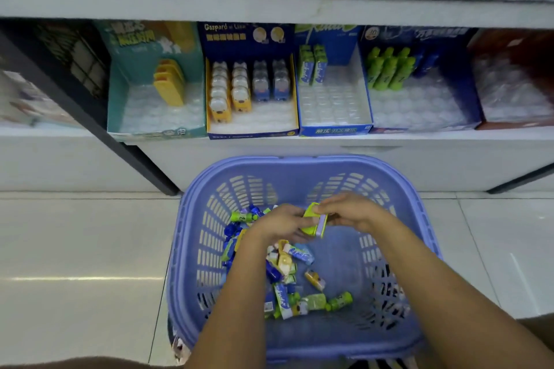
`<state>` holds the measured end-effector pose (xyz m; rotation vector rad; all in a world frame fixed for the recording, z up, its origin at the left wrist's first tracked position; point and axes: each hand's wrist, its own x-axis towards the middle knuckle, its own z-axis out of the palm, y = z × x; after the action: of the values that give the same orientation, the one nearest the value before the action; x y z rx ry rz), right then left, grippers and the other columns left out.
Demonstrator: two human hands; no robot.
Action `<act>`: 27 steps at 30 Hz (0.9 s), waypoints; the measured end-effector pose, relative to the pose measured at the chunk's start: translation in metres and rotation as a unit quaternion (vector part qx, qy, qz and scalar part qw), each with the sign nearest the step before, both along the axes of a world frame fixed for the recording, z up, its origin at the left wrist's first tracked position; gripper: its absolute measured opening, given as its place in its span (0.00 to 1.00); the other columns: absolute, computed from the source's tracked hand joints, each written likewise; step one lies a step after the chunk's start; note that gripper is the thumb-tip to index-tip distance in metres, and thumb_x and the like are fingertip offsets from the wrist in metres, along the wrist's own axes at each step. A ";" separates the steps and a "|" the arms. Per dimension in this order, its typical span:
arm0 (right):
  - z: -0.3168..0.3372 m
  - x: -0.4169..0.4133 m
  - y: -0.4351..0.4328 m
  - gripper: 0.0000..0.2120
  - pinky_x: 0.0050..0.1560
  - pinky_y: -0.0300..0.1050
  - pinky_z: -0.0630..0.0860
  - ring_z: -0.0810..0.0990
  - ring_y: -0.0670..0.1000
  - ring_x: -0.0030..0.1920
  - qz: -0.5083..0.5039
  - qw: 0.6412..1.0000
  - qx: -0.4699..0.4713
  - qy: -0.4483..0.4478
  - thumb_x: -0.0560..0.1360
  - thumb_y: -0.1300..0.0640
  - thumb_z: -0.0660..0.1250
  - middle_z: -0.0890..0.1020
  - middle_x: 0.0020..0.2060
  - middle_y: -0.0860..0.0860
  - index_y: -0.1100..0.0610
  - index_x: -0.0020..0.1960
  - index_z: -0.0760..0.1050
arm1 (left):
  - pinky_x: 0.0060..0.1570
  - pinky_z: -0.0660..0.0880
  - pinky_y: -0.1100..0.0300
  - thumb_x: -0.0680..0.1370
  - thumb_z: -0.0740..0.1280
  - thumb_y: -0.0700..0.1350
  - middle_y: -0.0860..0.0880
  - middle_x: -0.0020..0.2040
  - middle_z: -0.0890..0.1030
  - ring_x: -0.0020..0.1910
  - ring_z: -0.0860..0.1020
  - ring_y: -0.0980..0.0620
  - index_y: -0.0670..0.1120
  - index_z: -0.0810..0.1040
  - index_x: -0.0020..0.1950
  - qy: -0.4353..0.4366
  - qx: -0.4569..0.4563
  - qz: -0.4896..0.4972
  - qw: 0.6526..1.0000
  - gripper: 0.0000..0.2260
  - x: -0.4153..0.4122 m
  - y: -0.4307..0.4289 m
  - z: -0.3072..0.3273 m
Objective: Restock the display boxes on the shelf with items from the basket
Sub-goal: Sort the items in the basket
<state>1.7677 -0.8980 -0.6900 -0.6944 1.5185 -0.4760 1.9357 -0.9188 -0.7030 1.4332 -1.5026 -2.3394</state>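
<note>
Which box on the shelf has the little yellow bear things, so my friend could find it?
Look at the shelf above the purple basket. The dark blue box, second from the left, says "Gaspard" on top. Only it holds rows of yellow bear-shaped items beside blue ones.

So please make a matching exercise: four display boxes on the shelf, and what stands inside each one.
Boxes:
1. teal display box
2. dark blue Gaspard box
3. white-floored blue box
4. blue box to its right

Contents:
A. green bottles
B. yellow flat packs
C. two tall green-and-blue cartons
D. rows of small animal-shaped items

Pairs: 1-B, 2-D, 3-C, 4-A
</note>
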 end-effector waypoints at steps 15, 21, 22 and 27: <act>0.148 0.083 -0.048 0.05 0.33 0.37 0.79 0.80 0.46 0.28 -0.004 0.932 -0.361 0.022 0.73 0.60 0.70 0.78 0.34 0.53 0.56 0.49 0.79 | 0.40 0.80 0.63 0.80 0.61 0.43 0.45 0.45 0.85 0.44 0.84 0.50 0.41 0.77 0.56 0.285 -0.039 0.324 0.902 0.10 0.091 -0.031 0.130; 0.160 0.137 -0.065 0.09 0.45 0.39 0.77 0.78 0.43 0.41 0.166 0.839 -0.473 0.209 0.69 0.62 0.73 0.81 0.42 0.48 0.55 0.46 0.75 | 0.49 0.81 0.59 0.80 0.62 0.40 0.47 0.41 0.85 0.43 0.84 0.50 0.39 0.76 0.50 0.296 -0.107 0.499 0.808 0.06 0.120 -0.037 0.139; 0.160 0.146 -0.067 0.09 0.45 0.42 0.75 0.78 0.44 0.42 0.190 0.805 -0.501 0.255 0.69 0.62 0.72 0.81 0.43 0.48 0.56 0.46 0.74 | 0.48 0.81 0.59 0.80 0.62 0.40 0.46 0.41 0.85 0.44 0.84 0.50 0.38 0.76 0.49 0.307 -0.106 0.523 0.788 0.06 0.123 -0.038 0.140; 0.167 0.188 -0.080 0.11 0.48 0.52 0.74 0.78 0.55 0.50 0.294 0.719 -0.536 0.331 0.73 0.53 0.70 0.82 0.47 0.54 0.57 0.50 0.72 | 0.42 0.81 0.59 0.81 0.61 0.41 0.42 0.44 0.83 0.42 0.84 0.49 0.38 0.76 0.51 0.312 -0.107 0.621 0.711 0.07 0.143 -0.045 0.145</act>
<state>1.9552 -0.9781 -0.5233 -2.3993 1.4196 -0.6259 2.0783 -0.9636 -0.5582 0.8788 -0.3034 -1.3957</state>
